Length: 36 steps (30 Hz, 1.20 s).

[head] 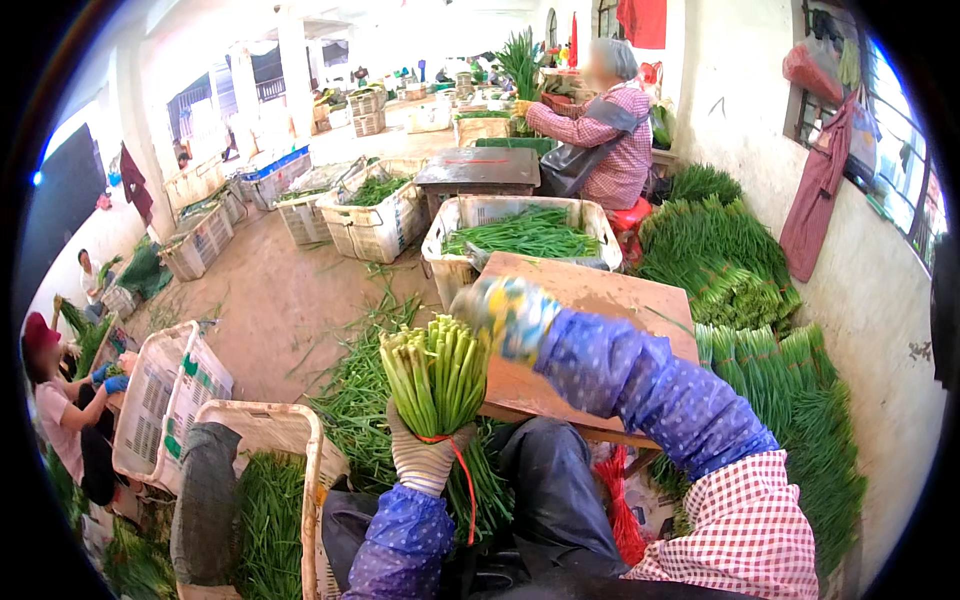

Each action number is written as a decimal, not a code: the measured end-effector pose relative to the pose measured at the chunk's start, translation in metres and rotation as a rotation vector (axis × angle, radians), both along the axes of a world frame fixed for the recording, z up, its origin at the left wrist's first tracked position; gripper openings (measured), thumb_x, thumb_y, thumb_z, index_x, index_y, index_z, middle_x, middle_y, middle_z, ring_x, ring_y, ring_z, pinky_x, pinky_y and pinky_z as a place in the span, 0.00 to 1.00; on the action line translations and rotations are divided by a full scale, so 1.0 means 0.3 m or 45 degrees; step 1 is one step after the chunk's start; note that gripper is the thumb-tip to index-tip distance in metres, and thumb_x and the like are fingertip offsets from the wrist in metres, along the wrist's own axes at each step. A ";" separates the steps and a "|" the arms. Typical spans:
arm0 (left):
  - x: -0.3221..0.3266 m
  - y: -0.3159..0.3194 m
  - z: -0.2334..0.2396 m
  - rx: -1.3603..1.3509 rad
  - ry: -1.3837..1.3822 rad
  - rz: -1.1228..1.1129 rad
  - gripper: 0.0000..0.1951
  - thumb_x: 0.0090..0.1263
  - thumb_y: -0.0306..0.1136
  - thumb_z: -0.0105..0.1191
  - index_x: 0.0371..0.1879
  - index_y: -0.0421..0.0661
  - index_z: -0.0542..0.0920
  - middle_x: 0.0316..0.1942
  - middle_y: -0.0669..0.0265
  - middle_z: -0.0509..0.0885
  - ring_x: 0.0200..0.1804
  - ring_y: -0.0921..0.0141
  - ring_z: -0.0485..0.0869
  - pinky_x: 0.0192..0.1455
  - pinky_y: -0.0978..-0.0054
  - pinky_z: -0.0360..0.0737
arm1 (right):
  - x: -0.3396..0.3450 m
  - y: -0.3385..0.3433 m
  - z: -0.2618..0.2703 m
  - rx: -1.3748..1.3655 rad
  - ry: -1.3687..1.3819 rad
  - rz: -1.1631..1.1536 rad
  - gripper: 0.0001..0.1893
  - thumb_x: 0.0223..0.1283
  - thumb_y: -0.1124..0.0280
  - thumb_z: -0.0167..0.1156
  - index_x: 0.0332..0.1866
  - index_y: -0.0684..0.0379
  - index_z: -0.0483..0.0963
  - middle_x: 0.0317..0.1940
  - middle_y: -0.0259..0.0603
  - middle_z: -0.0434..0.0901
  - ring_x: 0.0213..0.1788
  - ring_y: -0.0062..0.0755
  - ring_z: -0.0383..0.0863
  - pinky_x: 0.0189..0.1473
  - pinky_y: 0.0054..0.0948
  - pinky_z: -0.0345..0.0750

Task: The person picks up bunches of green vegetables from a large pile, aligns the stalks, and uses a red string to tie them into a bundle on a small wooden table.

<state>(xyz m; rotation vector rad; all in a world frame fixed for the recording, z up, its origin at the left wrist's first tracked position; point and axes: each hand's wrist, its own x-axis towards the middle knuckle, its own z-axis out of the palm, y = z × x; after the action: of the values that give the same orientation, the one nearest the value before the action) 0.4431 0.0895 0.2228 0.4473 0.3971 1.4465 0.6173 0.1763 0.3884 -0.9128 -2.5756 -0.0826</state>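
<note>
My left hand [429, 451], in a striped knit glove, is closed around a thick bundle of long green stalks [435, 367], probably a leafy vegetable. The cut pale ends point up and the leaves hang down. A red tie [466, 484] circles the bundle at the hand, with a loose end hanging. My right hand [506, 315], in a patterned glove, is blurred beside the stalk tops, above the wooden table [600, 300]; its fingers cannot be made out. Below the table, several red ties [621, 510] hang in a bunch.
Loose leaves [360, 420] lie on the floor. A white plastic crate [313, 465] of greens stands at lower left, another crate [442, 262] beyond the table. Stacked bundles [795, 420] line the right wall. Co-workers sit ahead [622, 142] and at left [64, 412].
</note>
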 end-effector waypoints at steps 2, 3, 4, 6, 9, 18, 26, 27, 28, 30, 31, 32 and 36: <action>0.036 0.006 0.014 0.066 0.079 -0.037 0.31 0.58 0.53 0.55 0.61 0.58 0.68 0.63 0.73 0.72 0.64 0.63 0.68 0.63 0.49 0.65 | 0.026 0.025 0.032 -0.206 0.171 0.006 0.12 0.57 0.64 0.59 0.43 0.57 0.75 0.34 0.42 0.77 0.39 0.47 0.79 0.41 0.39 0.77; 0.022 0.000 0.014 0.087 0.134 -0.024 0.30 0.59 0.54 0.55 0.61 0.60 0.68 0.63 0.75 0.72 0.64 0.65 0.68 0.64 0.48 0.63 | 0.000 -0.015 0.047 -0.126 0.136 0.064 0.15 0.57 0.61 0.59 0.43 0.58 0.75 0.36 0.44 0.77 0.41 0.47 0.78 0.42 0.41 0.76; 0.002 0.001 0.007 0.065 -0.027 -0.066 0.31 0.59 0.55 0.54 0.61 0.60 0.67 0.63 0.76 0.72 0.65 0.65 0.67 0.65 0.48 0.61 | -0.021 -0.070 0.062 -0.045 0.106 0.116 0.18 0.56 0.57 0.60 0.44 0.60 0.74 0.38 0.46 0.76 0.43 0.48 0.77 0.44 0.42 0.76; -0.002 0.000 -0.005 0.016 -0.113 -0.084 0.32 0.59 0.54 0.55 0.62 0.58 0.66 0.63 0.74 0.71 0.66 0.65 0.66 0.67 0.49 0.58 | -0.054 -0.124 0.050 0.039 -0.147 0.124 0.23 0.56 0.49 0.58 0.44 0.61 0.74 0.45 0.49 0.74 0.49 0.49 0.74 0.49 0.44 0.73; 0.010 -0.015 -0.001 0.005 -0.007 -0.086 0.32 0.60 0.52 0.57 0.63 0.56 0.65 0.63 0.73 0.71 0.65 0.65 0.67 0.68 0.51 0.57 | -0.117 -0.117 0.031 -0.063 -0.293 -0.071 0.20 0.56 0.52 0.59 0.43 0.58 0.75 0.44 0.45 0.74 0.49 0.48 0.74 0.49 0.42 0.74; 0.063 0.010 -0.088 0.093 0.572 0.036 0.37 0.57 0.39 0.64 0.63 0.52 0.56 0.65 0.67 0.68 0.65 0.64 0.67 0.70 0.61 0.57 | -0.052 -0.063 -0.026 -0.150 0.172 -0.079 0.19 0.58 0.53 0.58 0.42 0.60 0.73 0.35 0.45 0.78 0.40 0.51 0.76 0.45 0.46 0.74; 0.045 -0.046 -0.033 0.109 0.468 0.079 0.33 0.59 0.37 0.62 0.61 0.52 0.61 0.64 0.64 0.69 0.64 0.62 0.67 0.69 0.57 0.60 | -0.167 -0.048 -0.072 -0.204 -0.120 -0.297 0.12 0.57 0.64 0.51 0.44 0.55 0.73 0.27 0.51 0.80 0.32 0.54 0.81 0.35 0.48 0.78; 0.036 -0.065 -0.011 0.281 0.906 0.237 0.33 0.58 0.37 0.62 0.61 0.51 0.60 0.64 0.64 0.70 0.64 0.63 0.67 0.69 0.59 0.60 | -0.147 0.034 -0.105 -0.223 0.030 -0.240 0.11 0.55 0.67 0.52 0.42 0.56 0.75 0.29 0.48 0.80 0.31 0.53 0.80 0.35 0.45 0.78; 0.017 -0.037 0.000 0.172 0.511 0.108 0.33 0.58 0.36 0.62 0.61 0.52 0.60 0.63 0.65 0.70 0.64 0.63 0.68 0.69 0.58 0.60 | -0.100 0.112 -0.089 0.197 -0.296 -0.219 0.11 0.54 0.69 0.52 0.42 0.57 0.75 0.30 0.45 0.79 0.33 0.47 0.79 0.37 0.38 0.78; 0.022 -0.010 0.036 0.242 0.782 0.196 0.34 0.57 0.35 0.60 0.63 0.49 0.60 0.64 0.63 0.69 0.65 0.64 0.66 0.69 0.60 0.60 | 0.080 0.240 -0.034 0.245 -0.046 -0.403 0.14 0.54 0.70 0.55 0.48 0.60 0.72 0.38 0.46 0.79 0.41 0.45 0.78 0.42 0.34 0.77; 0.002 0.003 0.058 0.293 1.044 0.299 0.35 0.56 0.35 0.60 0.64 0.47 0.59 0.64 0.62 0.68 0.65 0.64 0.66 0.69 0.61 0.59 | 0.154 0.262 0.023 -0.065 0.625 -0.447 0.19 0.55 0.70 0.56 0.54 0.60 0.69 0.44 0.50 0.79 0.48 0.47 0.79 0.45 0.37 0.77; -0.025 0.024 0.092 0.332 1.294 0.401 0.36 0.56 0.34 0.59 0.65 0.45 0.59 0.64 0.61 0.68 0.66 0.64 0.65 0.69 0.62 0.59 | 0.251 0.212 0.016 0.171 0.519 -0.576 0.21 0.55 0.67 0.58 0.55 0.59 0.69 0.46 0.52 0.77 0.50 0.49 0.77 0.48 0.39 0.76; -0.222 0.170 0.142 0.698 2.592 1.120 0.34 0.66 0.43 0.45 0.71 0.51 0.53 0.74 0.63 0.49 0.73 0.63 0.51 0.74 0.62 0.43 | 0.435 0.049 -0.190 0.262 0.638 -0.490 0.19 0.50 0.63 0.61 0.48 0.57 0.73 0.45 0.52 0.75 0.49 0.52 0.74 0.53 0.45 0.72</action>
<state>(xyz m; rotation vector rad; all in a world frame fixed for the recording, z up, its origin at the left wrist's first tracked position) 0.3765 0.1405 0.2654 2.4027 1.9713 1.3476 0.7477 0.1911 0.3315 -1.1645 -1.8771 -0.1958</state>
